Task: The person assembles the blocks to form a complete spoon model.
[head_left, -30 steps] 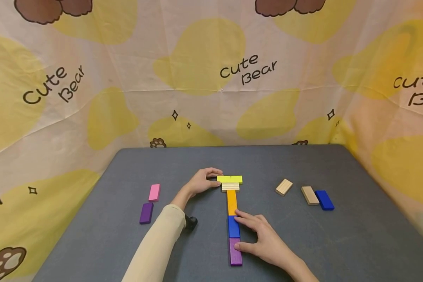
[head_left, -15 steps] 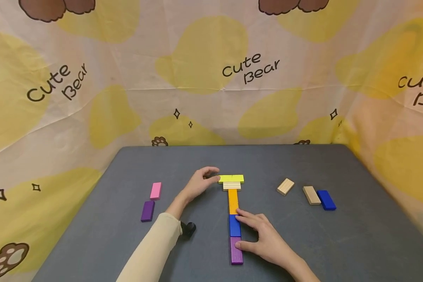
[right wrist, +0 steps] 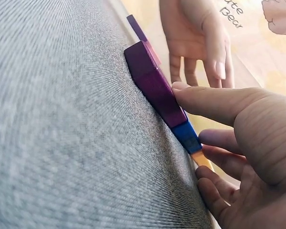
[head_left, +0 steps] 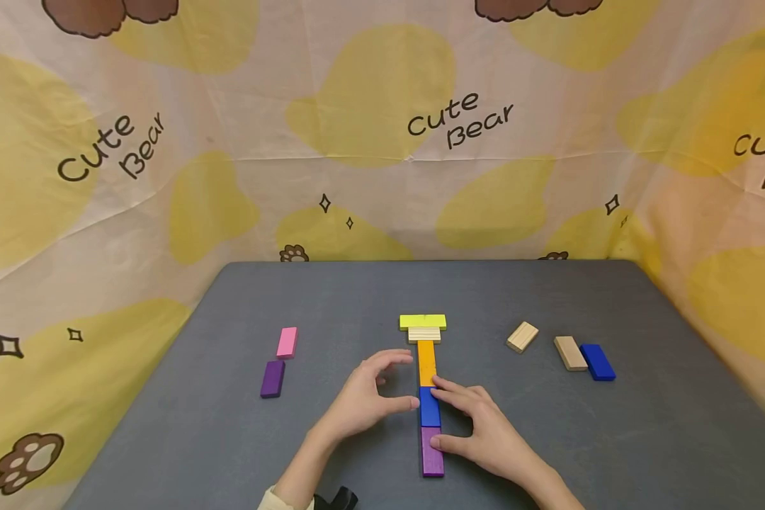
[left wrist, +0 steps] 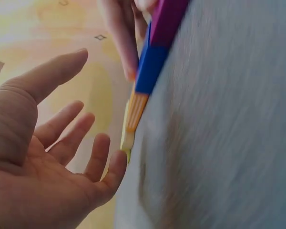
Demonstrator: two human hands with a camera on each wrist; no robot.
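A row of wooden blocks runs away from me down the table: a purple block [head_left: 432, 462] nearest, then a blue block [head_left: 429, 413] and an orange block [head_left: 426, 360]. Plain wood [head_left: 424, 336] with visible seams lies crosswise past it, and a yellow-green block [head_left: 423, 322] crosses at the far end. My right hand [head_left: 491, 432] touches the row from the right, thumb on the purple block, fingertips near the joint of blue and orange. Left of the row hovers my left hand [head_left: 365, 397], fingers spread and holding nothing, its thumb tip close to the blue block.
On the left lie a pink block [head_left: 287, 343] and a dark purple block [head_left: 272, 379]. To the right are two plain wooden blocks, one tilted [head_left: 523, 337] and one straighter [head_left: 570, 353], beside another blue block [head_left: 598, 362]. A patterned cloth [head_left: 357, 142] hangs behind the grey table [head_left: 663, 439].
My left hand has left the yellow-green block and come back toward me, beside the middle of the row. My right hand stays at the purple and blue blocks. The view has shifted slightly.
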